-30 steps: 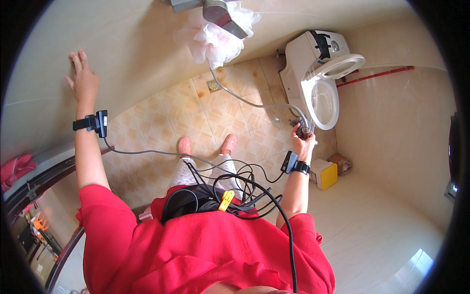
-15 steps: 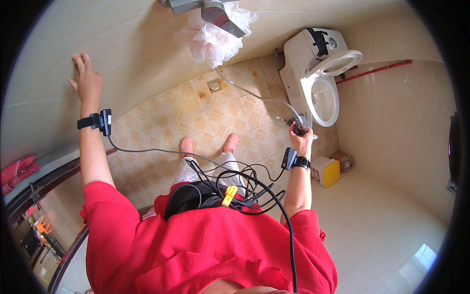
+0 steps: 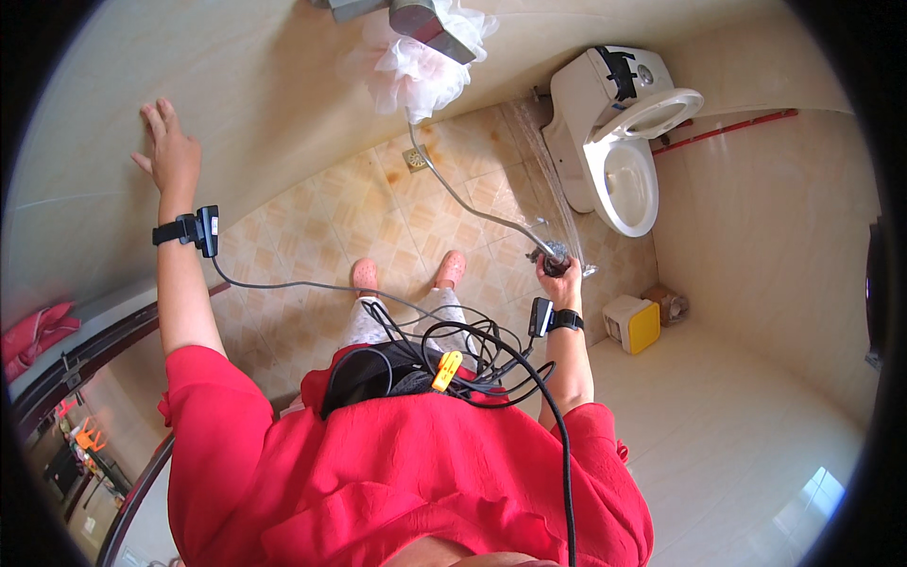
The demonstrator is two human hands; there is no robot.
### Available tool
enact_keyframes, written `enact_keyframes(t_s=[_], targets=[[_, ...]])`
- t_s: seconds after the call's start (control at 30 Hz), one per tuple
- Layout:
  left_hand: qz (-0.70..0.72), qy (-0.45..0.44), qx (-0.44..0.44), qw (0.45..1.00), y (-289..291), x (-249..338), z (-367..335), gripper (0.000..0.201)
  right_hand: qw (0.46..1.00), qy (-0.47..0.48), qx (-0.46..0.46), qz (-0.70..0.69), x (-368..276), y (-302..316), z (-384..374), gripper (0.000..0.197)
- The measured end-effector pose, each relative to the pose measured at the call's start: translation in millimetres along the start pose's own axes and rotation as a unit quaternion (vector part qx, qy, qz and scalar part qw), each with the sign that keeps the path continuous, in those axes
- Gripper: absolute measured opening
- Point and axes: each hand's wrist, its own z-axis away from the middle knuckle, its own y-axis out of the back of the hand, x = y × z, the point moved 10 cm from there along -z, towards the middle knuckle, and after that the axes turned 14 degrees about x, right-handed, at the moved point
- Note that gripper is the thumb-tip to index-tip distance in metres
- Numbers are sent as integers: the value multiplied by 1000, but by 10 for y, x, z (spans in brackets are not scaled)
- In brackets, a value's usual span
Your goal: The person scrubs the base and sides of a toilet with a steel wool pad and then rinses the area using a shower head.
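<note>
My left hand (image 3: 173, 156) is raised against the beige wall, its fingers spread and nothing in it. At the right, my right hand (image 3: 564, 283) is closed around the handle of a dark shower head (image 3: 556, 257). A grey metal hose (image 3: 472, 210) runs from the shower head up past a pale pink bath puff (image 3: 416, 66). Clear streaks of water (image 3: 548, 165) stretch from beside the shower head across the floor tiles along the toilet base. The white toilet (image 3: 576, 132) stands beyond the hand with its lid and seat raised.
A floor drain (image 3: 416, 159) lies near the wall. A white tub with a yellow side (image 3: 644, 328) stands at the right. A metal wall fixture (image 3: 430, 30) juts in at the top. Black cables (image 3: 472, 354) hang at my waist, above my pink clogs (image 3: 452, 269).
My right hand has moved left with the shower head, away from the toilet bowl. Long water streaks now show beside the toilet. My left hand has barely moved.
</note>
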Motion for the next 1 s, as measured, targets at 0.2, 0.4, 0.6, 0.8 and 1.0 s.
enact_keyframes(t_s=[0.2,0.4,0.6,0.8,1.0], targets=[[7,-4,-18,1000,-38,20,5,66,997,-9,41,-61,-210,429,-425,28],[22,-28,19,999,19,71,1,64,987,-83,68,-120,-206,610,-679,27],[33,2,19,999,-80,-41,36,64,979,-112,54,-161,-162,396,-698,28],[59,8,21,998,-116,-19,36,65,993,-41,86,-69,-171,763,-873,28],[63,7,16,998,-65,16,12,65,991,-21,132,-16,-85,1277,-805,34]])
